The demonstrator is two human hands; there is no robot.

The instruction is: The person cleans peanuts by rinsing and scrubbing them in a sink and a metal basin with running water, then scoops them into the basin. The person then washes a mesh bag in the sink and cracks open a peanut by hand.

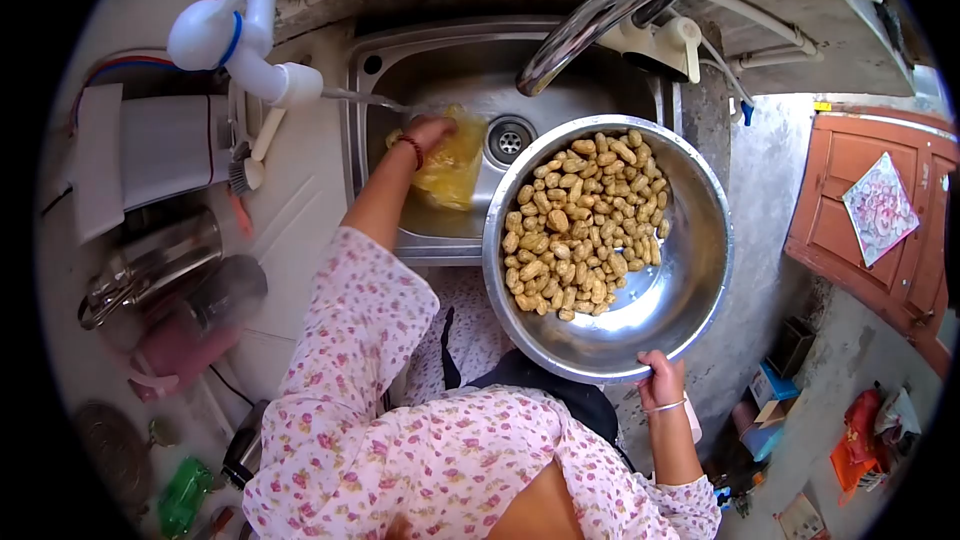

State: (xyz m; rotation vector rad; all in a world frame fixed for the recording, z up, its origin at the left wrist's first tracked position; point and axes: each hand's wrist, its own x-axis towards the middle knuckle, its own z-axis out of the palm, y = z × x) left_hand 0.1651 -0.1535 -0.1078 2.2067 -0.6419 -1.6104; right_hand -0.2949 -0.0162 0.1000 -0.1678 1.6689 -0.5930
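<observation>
A large steel basin (690,300) holds a heap of unshelled peanuts (580,220) and sits tilted over the sink's right front edge. My right hand (661,380) grips its near rim, thumb and fingers closed round the edge. Inside the steel sink (420,250), my left hand (430,132) is closed on the upper part of a yellow plastic bag (445,175), which lies crumpled on the sink floor left of the drain (510,142). What the bag holds cannot be made out.
A white tap (295,86) on the left sends a stream of water towards my left hand. A chrome faucet (600,20) arches over the sink's back right. Brushes, a steel pot (175,255) and a pink container (180,350) stand at the left. A reddish cabinet (870,210) is at the right.
</observation>
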